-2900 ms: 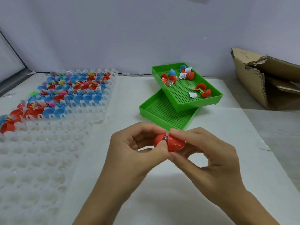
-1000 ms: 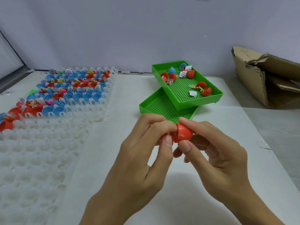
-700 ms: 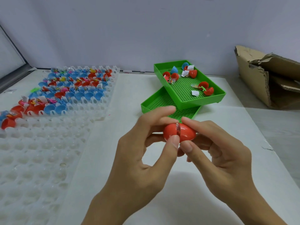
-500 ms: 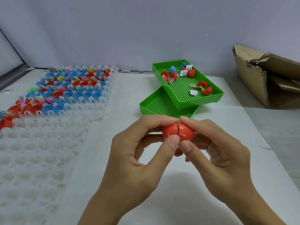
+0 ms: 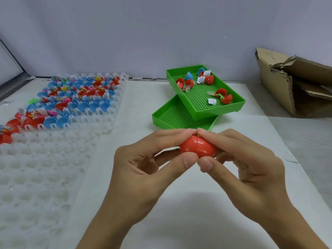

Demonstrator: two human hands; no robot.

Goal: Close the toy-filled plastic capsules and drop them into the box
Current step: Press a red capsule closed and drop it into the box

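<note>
**Red capsule pressed shut between both hands**

At the far left, a clear cell tray [image 5: 45,177] lies on the white counter [image 5: 179,221]; its far rows hold open red and blue capsule halves [image 5: 71,97] with small toys in them.

The left hand [image 5: 143,168] comes up from the lower edge, palm turned inward, forefinger stretched over the top of the red capsule [image 5: 197,147] and thumb curled beneath it, pinching its left half. The right hand [image 5: 248,164] mirrors it, forefinger on top and thumb below, gripping the right half. The two forefingers touch tip to tip above the seam, and the thumbs meet under it.

Half a second earlier a dark gap still showed between the halves; now they sit flush, with only a thin seam line. The hands have barely shifted.

The capsule is held above the counter, between the fingertips, just in front of two stacked green trays [image 5: 206,103]; the upper tray carries a few open capsules. The cardboard box [image 5: 280,87] stands well apart at the far right.
</note>
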